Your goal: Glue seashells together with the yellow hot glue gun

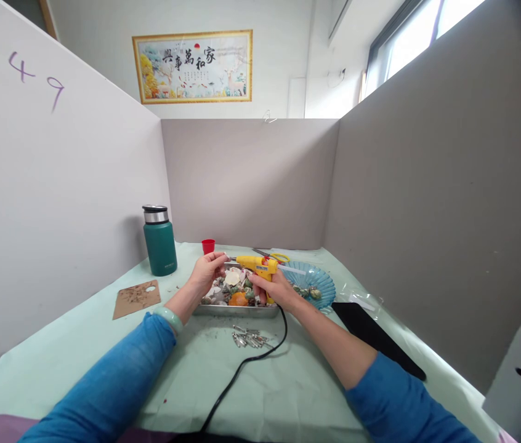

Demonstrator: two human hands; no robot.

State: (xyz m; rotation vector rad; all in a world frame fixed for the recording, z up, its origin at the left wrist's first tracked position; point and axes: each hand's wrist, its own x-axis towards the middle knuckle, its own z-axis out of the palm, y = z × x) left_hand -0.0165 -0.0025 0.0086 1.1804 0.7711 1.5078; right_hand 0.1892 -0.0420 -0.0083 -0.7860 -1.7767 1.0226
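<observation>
My right hand (272,288) is wrapped round the handle of a yellow hot glue gun (254,263). A whitish glue stick (292,269) pokes out of its back, and its nozzle points left. At the nozzle tip, the fingers of my left hand (211,271) are pinched together on something too small to make out. Below both hands stands a metal tray (237,311) filled with shells (233,278) and small stones, with an orange piece (238,299) near its front. A black cord (242,364) runs from the gun toward me.
Several metal clips (249,337) lie before the tray. A blue glass plate (327,284) holds small greenish shells. Around them are yellow-handled scissors (279,257), a red cup (208,247), a green bottle (159,246), brown cardboard (137,299) and a black strip (375,338). Grey partitions (251,178) enclose the table.
</observation>
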